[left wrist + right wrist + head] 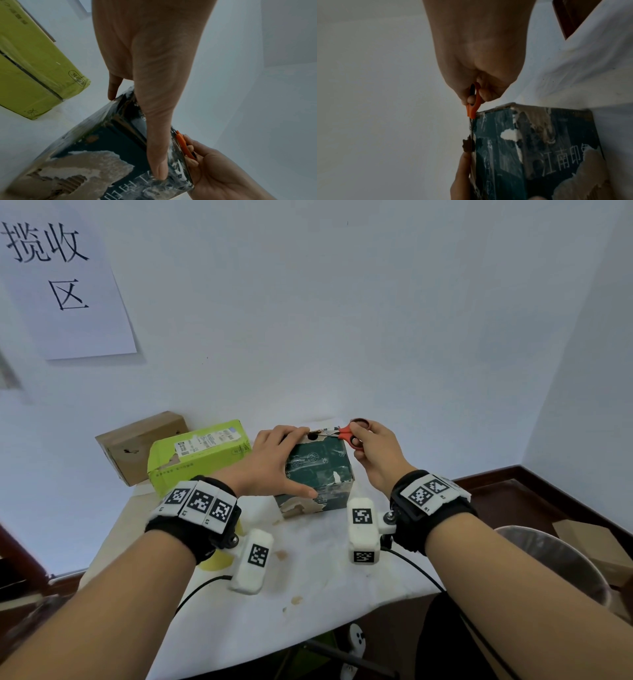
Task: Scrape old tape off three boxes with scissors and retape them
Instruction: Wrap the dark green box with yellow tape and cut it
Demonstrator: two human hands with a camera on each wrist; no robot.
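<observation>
left hand point(274, 463) flat, steadying dark-green torn cardboard box point(320, 474) | right hand point(375, 453) fingers gripping orange-handled scissors point(346, 434) | box likely light, stiff; hold top

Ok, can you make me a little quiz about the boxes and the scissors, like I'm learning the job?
1. True or false: the right hand holds the scissors.
2. Which box do the scissors touch? A: brown box. B: green box. C: dark box.
3. Fill in: the left hand rests on the ____ of the dark box.

Key:
1. True; fingers grip the red handles.
2. C, at its far top edge.
3. Top; straight fingers press it, steadying the box.
</observation>
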